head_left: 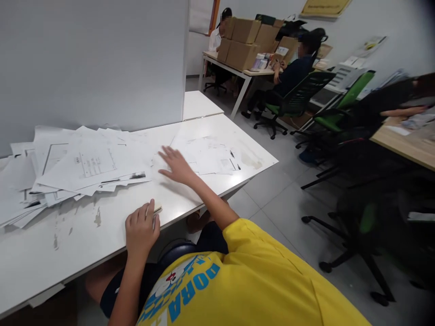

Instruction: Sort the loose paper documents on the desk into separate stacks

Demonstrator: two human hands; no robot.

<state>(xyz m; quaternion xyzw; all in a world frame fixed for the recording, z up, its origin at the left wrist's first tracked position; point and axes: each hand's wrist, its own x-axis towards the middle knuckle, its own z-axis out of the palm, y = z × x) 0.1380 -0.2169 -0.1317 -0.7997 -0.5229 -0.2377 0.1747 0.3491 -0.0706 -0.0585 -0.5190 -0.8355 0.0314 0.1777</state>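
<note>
Yellow shirt (258, 280) closest to the lens, low at 6 o'clock. Just beyond it, left hand (141, 228) at the near edge of the table (84, 235), fingers (136, 217) curled together around a small tan object (157, 209); only its tip shows past the thumb, too little to tell what it is.

Further out, at roughly 1 o'clock from the left hand, right hand (176, 166) palm down on the table, fingers (167, 153) apart and pointing toward 11 o'clock, clamped on nothing. Rests on the near-left edge of a thin spread of loose sheets (212, 156), which runs off toward 3 o'clock of the hand, long axis roughly along the table's far edge.

Big heap of papers (84, 167) at 9 o'clock of the right hand, near but apart from it, corners fanned every way, long side running left to right. Nearer to the right hand's fingertips than to the left hand, which sits well short of it at 5 o'clock of the heap.

Grey partition (91, 59) behind the heap at 12 o'clock. Across the aisle at 1 to 2 o'clock, other people seated at a desk stacked with cardboard boxes (243, 43), green-backed chairs (299, 97) between.
</note>
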